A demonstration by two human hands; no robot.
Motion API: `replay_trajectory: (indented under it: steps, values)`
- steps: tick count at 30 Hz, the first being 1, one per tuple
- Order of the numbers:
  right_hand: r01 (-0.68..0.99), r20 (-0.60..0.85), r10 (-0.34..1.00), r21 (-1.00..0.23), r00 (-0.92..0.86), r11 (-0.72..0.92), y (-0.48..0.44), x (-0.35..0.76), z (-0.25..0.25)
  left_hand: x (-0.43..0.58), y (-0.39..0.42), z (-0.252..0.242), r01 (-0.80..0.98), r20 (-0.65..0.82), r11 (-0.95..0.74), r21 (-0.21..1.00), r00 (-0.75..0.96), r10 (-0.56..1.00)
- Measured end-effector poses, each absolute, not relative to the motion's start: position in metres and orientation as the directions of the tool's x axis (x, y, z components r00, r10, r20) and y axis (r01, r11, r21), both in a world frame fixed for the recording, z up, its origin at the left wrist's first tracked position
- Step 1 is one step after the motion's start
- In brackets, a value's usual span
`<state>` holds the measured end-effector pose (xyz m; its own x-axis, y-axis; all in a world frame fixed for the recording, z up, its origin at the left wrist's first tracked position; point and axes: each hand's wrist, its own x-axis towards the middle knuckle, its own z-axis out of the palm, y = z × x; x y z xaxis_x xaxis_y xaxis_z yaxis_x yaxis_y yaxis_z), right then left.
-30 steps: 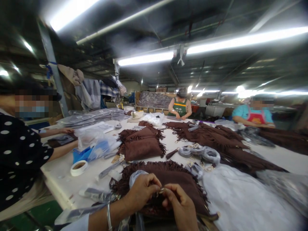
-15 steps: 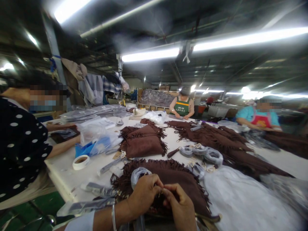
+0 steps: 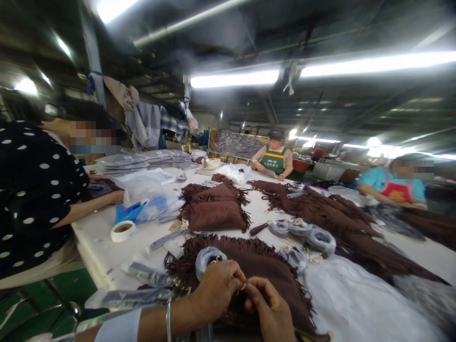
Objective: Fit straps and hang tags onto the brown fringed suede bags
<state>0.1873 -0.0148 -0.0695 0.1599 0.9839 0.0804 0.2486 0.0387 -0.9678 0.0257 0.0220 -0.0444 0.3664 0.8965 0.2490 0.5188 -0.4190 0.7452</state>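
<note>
My left hand [image 3: 217,290] and my right hand [image 3: 271,311] meet at the bottom middle, both pinched on a small metal ring or clasp [image 3: 242,286]. They rest on a brown suede fringed bag [image 3: 281,278] lying in front of me. A plastic-wrapped strap [image 3: 206,258] curls just above my left hand. I wear a thin bangle on my left wrist.
Two more brown fringed bags [image 3: 213,213] are stacked further up the white table [image 3: 96,247], with wrapped straps [image 3: 306,232], a tape roll [image 3: 122,230], plastic bags [image 3: 149,199] and white dust bags [image 3: 359,304]. A person in polka dots [image 3: 32,190] works at left; two others stand at the far side.
The view has swung slightly, shifting everything rightward and down. My hands stay pinched together on the bag, moving barely to the right.
</note>
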Motion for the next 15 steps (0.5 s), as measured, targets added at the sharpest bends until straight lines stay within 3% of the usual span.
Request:
replay_trajectory:
  steps: [10,15]
  values:
    - [0.267,0.077,0.984,-0.963,0.162,0.032,-0.0137,0.1844,-0.0728,0.027,0.0213,-0.0462,0.582,0.238,-0.395,0.711,0.329,0.914]
    - [0.185,0.04,0.996,-0.982,0.079,0.025,-0.0114,0.1896,-0.0696,0.0284,0.02,-0.0512,0.585,0.267,-0.432,0.687,0.349,0.898]
